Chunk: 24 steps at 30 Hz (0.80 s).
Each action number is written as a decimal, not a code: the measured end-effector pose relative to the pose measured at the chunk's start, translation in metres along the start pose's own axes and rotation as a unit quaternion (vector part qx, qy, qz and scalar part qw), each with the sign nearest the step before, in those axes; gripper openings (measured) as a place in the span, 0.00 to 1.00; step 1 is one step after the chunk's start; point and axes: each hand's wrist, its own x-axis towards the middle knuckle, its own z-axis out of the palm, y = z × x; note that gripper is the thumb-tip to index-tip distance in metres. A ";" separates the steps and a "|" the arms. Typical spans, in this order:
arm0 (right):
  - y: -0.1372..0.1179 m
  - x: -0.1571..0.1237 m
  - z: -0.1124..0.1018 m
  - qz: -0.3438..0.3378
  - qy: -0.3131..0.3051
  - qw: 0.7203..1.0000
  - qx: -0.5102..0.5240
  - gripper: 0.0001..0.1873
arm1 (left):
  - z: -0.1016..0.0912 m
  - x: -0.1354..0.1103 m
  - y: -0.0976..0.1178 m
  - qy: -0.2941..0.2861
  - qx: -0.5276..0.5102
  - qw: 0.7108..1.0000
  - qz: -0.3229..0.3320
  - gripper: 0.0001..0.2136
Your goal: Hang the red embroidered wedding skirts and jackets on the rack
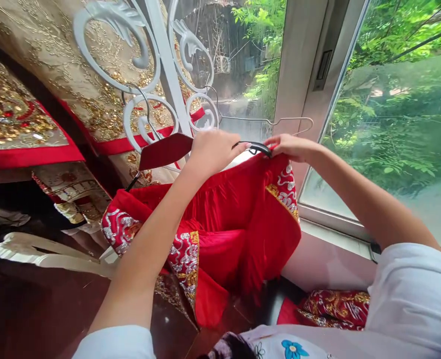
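Note:
A red garment [227,224] with silver and gold embroidery hangs from a dark hanger [257,147] in the middle of the view. My left hand [211,149] is closed around the hanger and the garment's top edge. My right hand [291,146] pinches the red fabric at the hanger's right end. A dark red hanger arm [166,150] sticks out to the left of my left hand. A thin wire hanger [280,121] hangs just above both hands.
A white ornate metal rack [156,65] stands behind the hands. Gold embroidered garments with red trim [26,114] hang at the left. A window [392,114] with trees outside fills the right. More red embroidered cloth [336,306] lies below the sill.

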 end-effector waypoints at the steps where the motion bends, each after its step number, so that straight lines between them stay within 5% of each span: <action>1: -0.011 0.000 -0.002 0.004 0.022 1.000 0.022 0.17 | 0.000 -0.001 -0.001 -0.004 0.016 1.000 0.003 0.23; 6: -0.041 0.007 0.003 0.005 0.098 0.993 0.062 0.16 | 0.001 -0.003 -0.001 -0.014 0.048 0.999 0.008 0.24; 15: -0.060 0.012 0.003 0.048 0.140 0.989 -0.004 0.11 | 0.010 0.003 0.002 -0.028 0.012 0.998 -0.053 0.22; 21: -0.096 0.001 0.023 -0.095 0.186 0.971 -0.116 0.13 | 0.022 0.004 -0.005 -0.015 0.011 0.996 -0.090 0.21; 24: -0.094 -0.010 0.033 -0.171 0.188 0.944 -0.210 0.13 | 0.023 0.005 -0.009 0.003 0.021 0.997 -0.079 0.20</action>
